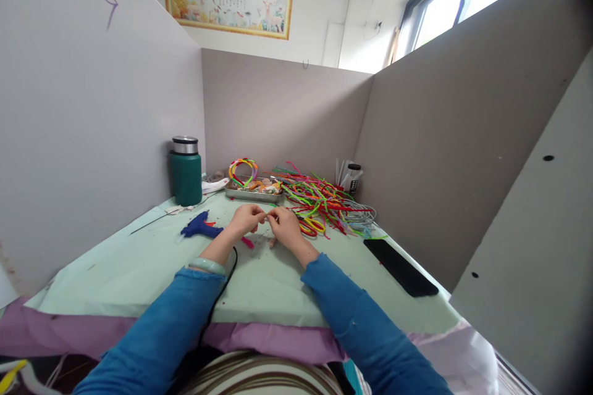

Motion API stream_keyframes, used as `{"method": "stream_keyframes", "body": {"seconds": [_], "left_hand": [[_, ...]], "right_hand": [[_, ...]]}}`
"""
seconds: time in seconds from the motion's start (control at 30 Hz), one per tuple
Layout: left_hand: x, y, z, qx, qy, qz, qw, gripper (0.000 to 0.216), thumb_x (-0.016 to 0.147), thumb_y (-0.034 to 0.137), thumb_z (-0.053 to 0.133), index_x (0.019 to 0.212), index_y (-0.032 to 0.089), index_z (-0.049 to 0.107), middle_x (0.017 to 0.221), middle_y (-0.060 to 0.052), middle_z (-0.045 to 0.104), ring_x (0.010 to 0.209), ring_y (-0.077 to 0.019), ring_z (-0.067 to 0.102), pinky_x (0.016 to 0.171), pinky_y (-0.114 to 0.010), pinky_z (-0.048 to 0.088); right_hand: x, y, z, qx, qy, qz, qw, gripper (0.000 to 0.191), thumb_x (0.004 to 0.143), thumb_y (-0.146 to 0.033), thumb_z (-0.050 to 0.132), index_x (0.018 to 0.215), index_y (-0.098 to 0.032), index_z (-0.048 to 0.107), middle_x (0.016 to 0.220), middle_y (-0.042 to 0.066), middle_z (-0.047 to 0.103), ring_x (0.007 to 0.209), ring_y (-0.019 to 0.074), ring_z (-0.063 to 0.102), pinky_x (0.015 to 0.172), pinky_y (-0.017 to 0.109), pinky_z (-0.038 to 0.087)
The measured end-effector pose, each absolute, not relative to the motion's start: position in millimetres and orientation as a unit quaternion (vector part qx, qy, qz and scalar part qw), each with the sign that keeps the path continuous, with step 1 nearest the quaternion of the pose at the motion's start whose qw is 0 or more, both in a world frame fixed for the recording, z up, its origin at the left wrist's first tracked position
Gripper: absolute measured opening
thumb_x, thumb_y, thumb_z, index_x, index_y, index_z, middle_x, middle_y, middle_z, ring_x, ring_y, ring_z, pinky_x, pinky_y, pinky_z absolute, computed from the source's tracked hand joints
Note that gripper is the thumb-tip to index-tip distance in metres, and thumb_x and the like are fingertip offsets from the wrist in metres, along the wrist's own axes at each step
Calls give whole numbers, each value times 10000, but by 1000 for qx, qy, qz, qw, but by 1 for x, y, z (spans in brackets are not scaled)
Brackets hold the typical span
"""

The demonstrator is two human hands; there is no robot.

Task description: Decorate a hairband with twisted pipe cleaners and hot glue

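My left hand (246,220) and my right hand (283,226) meet over the middle of the pale green table cover (139,271), fingers pinched together on a small piece between them, too small to name. A pink scrap (248,242) lies on the cover just below my left hand. A blue glue gun (200,227) rests to the left of my left hand, its black cord running back toward me under my left wrist. Both arms wear blue sleeves, and a pale green bangle sits on my left wrist.
A heap of coloured pipe cleaners (319,200) lies behind my right hand. A metal tray (252,192) with small bits and a coloured ring stands at the back, a green flask (186,171) at the back left, a black phone (401,266) at the right. Grey partition walls enclose the desk.
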State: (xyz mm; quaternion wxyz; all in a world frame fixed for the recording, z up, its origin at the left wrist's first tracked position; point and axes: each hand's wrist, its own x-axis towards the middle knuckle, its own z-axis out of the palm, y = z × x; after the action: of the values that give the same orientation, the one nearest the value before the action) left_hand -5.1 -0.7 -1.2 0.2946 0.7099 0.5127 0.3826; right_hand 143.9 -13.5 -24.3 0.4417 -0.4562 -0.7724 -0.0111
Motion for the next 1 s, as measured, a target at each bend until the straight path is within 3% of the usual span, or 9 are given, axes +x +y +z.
{"method": "stream_keyframes", "body": {"seconds": [1.0], "left_hand": [[-3, -6, 5, 717, 555, 356, 227, 163, 708, 261, 523, 710, 137, 629, 404, 41, 494, 379, -86, 458, 436, -191, 331]], "right_hand": [[144, -13, -25, -455, -780, 3, 429, 178, 841, -218, 495, 802, -182, 664, 782, 32, 643, 732, 141, 542, 661, 233, 365]]}}
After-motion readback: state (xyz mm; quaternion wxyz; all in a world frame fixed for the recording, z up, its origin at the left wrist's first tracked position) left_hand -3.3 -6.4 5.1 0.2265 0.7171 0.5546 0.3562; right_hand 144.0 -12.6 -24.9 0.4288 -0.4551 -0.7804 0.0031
